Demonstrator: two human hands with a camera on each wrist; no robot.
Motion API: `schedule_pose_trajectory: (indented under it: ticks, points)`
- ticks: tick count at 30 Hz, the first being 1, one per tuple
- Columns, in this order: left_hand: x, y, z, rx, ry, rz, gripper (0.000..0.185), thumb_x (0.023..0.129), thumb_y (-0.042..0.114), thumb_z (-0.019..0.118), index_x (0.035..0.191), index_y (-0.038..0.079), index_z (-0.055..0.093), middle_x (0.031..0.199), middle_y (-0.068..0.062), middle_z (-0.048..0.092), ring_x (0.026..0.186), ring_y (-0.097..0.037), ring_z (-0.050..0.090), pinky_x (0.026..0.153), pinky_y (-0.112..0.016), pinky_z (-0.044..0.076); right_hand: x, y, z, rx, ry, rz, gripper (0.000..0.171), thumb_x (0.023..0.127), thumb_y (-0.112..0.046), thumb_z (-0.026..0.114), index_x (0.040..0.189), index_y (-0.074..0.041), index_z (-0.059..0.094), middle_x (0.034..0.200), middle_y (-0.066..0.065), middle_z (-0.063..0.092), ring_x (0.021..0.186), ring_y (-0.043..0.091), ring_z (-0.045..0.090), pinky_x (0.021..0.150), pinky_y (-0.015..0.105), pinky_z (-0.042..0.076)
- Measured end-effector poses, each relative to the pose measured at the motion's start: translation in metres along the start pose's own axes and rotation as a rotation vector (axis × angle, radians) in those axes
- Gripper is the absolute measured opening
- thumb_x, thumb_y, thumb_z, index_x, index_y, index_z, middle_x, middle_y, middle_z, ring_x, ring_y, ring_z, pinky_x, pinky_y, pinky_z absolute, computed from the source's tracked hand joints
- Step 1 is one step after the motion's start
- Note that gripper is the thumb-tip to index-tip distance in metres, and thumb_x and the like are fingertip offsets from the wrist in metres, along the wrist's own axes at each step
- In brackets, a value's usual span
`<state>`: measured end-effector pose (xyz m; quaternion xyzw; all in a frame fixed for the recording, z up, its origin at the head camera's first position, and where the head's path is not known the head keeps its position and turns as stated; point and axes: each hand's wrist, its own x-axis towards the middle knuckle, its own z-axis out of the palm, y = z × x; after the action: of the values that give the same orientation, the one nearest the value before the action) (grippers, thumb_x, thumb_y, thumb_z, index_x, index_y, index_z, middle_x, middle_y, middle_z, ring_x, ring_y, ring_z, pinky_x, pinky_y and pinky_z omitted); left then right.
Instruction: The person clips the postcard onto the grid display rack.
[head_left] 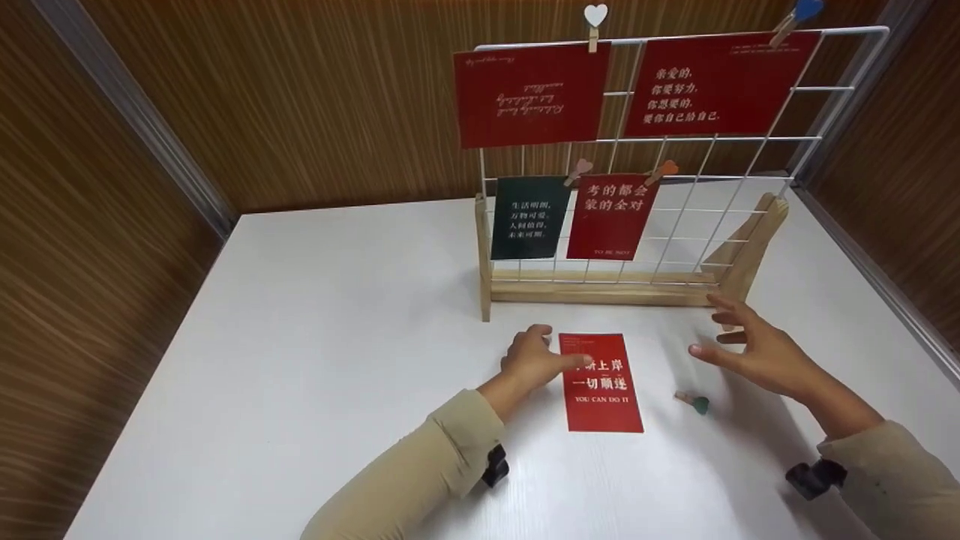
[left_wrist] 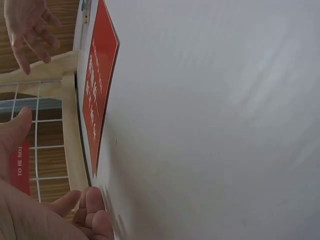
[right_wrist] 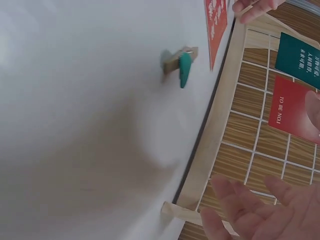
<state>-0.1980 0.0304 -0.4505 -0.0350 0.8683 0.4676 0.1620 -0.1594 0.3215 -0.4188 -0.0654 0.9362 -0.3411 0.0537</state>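
Note:
A red card with white lettering (head_left: 604, 412) lies flat on the white table. My left hand (head_left: 531, 361) is at its upper left, the thumb reaching over the card and the fingers loosely bent with nothing held. To the right, my right hand (head_left: 765, 352) hovers above the table with spread, relaxed fingers and holds nothing. Below it lies a small wooden clothespin with a green heart (head_left: 691, 402), seen larger in the right wrist view as a clothespin (right_wrist: 180, 62) near the red card (right_wrist: 216, 30).
Behind the hands stands a white wire grid (head_left: 705, 187) on a wooden base (head_left: 600, 291). Clipped to it with heart clothespins are two upper red cards (head_left: 532, 94), a dark green card (head_left: 527, 217) and a smaller red card (head_left: 611, 217). Wood-grain panels (head_left: 315, 97) enclose the table (head_left: 300, 322).

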Motion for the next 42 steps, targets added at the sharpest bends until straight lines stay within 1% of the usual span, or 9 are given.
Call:
schedule_pose_trajectory:
  ticks: [2,6,10,14,23,27,32,36,42]
  points:
    - [-0.005,-0.002,0.002,0.0,-0.003,-0.011,0.078,0.07,0.04,0.082,0.132,0.007,0.05,0.117,-0.009,0.055,0.108,-0.024,0.051,0.086,-0.043,0.045,-0.002,0.002,0.002,-0.006,-0.012,0.005,0.087,0.088,-0.041,0.066,0.151,-0.008,0.016,0.135,0.035,0.038,0.114,0.054,0.047,0.081,0.064,0.044]
    - [-0.014,-0.005,0.005,0.035,-0.001,-0.007,0.075,0.071,0.04,0.082,0.13,0.006,0.051,0.113,-0.007,0.054,0.107,-0.025,0.049,0.088,-0.045,0.042,-0.006,0.005,0.006,-0.019,-0.04,0.025,0.087,0.087,-0.042,0.067,0.149,-0.007,0.019,0.133,0.035,0.042,0.112,0.053,0.05,0.08,0.062,0.045]
    - [-0.025,-0.009,0.008,0.043,-0.002,-0.011,0.073,0.07,0.04,0.083,0.128,0.006,0.053,0.11,-0.005,0.054,0.105,-0.024,0.049,0.088,-0.045,0.042,-0.009,0.008,0.009,-0.022,-0.058,0.04,0.085,0.085,-0.043,0.069,0.147,-0.005,0.024,0.129,0.033,0.047,0.111,0.05,0.052,0.082,0.06,0.045]
    - [-0.033,-0.012,0.01,0.054,0.012,0.015,0.07,0.07,0.039,0.083,0.125,0.005,0.056,0.108,-0.006,0.055,0.104,-0.025,0.049,0.088,-0.046,0.04,-0.012,0.012,0.013,-0.015,-0.073,0.047,0.084,0.085,-0.042,0.07,0.146,-0.004,0.026,0.128,0.032,0.049,0.11,0.048,0.053,0.082,0.059,0.045]
    - [-0.048,-0.02,0.015,0.134,0.065,0.094,0.066,0.068,0.038,0.084,0.12,0.005,0.062,0.105,-0.005,0.056,0.099,-0.022,0.05,0.087,-0.043,0.036,-0.019,0.015,0.02,-0.009,-0.103,0.052,0.079,0.083,-0.04,0.072,0.14,-0.002,0.034,0.117,0.023,0.057,0.104,0.041,0.059,0.083,0.056,0.044]
    - [-0.057,-0.024,0.02,0.156,0.1,0.098,0.064,0.067,0.035,0.085,0.117,0.004,0.062,0.106,-0.005,0.051,0.1,-0.022,0.046,0.088,-0.043,0.034,-0.021,0.016,0.023,-0.016,-0.12,0.042,0.075,0.083,-0.04,0.073,0.137,-0.001,0.038,0.112,0.018,0.06,0.102,0.039,0.06,0.083,0.053,0.045]
    - [-0.067,-0.027,0.029,0.197,0.156,0.109,0.062,0.065,0.033,0.086,0.114,0.004,0.061,0.108,-0.005,0.046,0.102,-0.024,0.042,0.089,-0.043,0.033,-0.024,0.02,0.025,-0.016,-0.138,0.037,0.067,0.082,-0.037,0.074,0.13,0.0,0.045,0.106,0.013,0.062,0.098,0.034,0.061,0.078,0.044,0.045]
    - [-0.068,-0.027,0.034,0.239,0.205,0.118,0.062,0.064,0.035,0.087,0.112,0.005,0.061,0.108,-0.005,0.044,0.1,-0.024,0.041,0.086,-0.041,0.033,-0.025,0.024,0.026,-0.022,-0.156,0.03,0.059,0.082,-0.034,0.075,0.124,-0.001,0.05,0.101,0.008,0.063,0.094,0.03,0.06,0.074,0.039,0.045]
    - [-0.06,-0.027,0.04,0.292,0.264,0.125,0.064,0.061,0.038,0.088,0.109,0.007,0.061,0.107,-0.005,0.043,0.099,-0.023,0.041,0.083,-0.04,0.033,-0.024,0.024,0.027,-0.003,-0.179,0.023,0.046,0.081,-0.028,0.077,0.115,-0.005,0.058,0.097,0.005,0.062,0.09,0.024,0.058,0.071,0.035,0.046]
